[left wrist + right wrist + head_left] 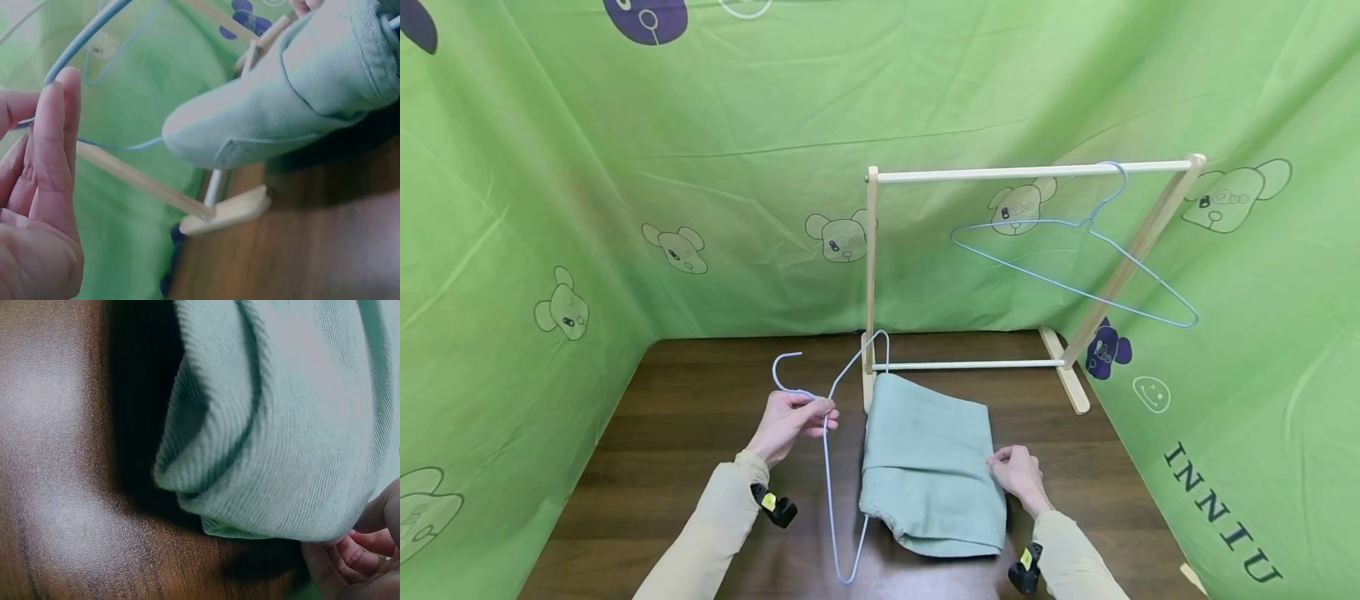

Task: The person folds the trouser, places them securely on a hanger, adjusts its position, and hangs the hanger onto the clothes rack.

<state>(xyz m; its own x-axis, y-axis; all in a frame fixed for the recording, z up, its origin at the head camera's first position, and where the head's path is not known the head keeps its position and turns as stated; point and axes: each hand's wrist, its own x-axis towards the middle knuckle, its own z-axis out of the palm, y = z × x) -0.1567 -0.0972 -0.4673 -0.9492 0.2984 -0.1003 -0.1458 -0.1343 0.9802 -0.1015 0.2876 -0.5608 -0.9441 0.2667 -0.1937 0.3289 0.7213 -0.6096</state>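
Observation:
In the head view my left hand [786, 423] pinches a light blue wire hanger [829, 492] at the neck below its hook, thumb against fingers. The hanger stands turned sideways, its hook pointing left. A folded pale green twill garment [928, 467] covers the hanger's long bottom bar, which disappears at the garment's left edge. My right hand [1018, 475] pinches the garment's right edge between thumb and fingers. In the right wrist view, the garment's layered folds [281, 437] hang over the table, with the right fingertips [331, 550] at their lower edge.
Behind the garment stands a wooden rack [871, 267] with a white top rail [985, 175]. A second blue hanger [1037, 277] hangs bare from the rail's right part. Green printed cloth [737, 117] walls in the dark wooden table [677, 433] at the back and sides.

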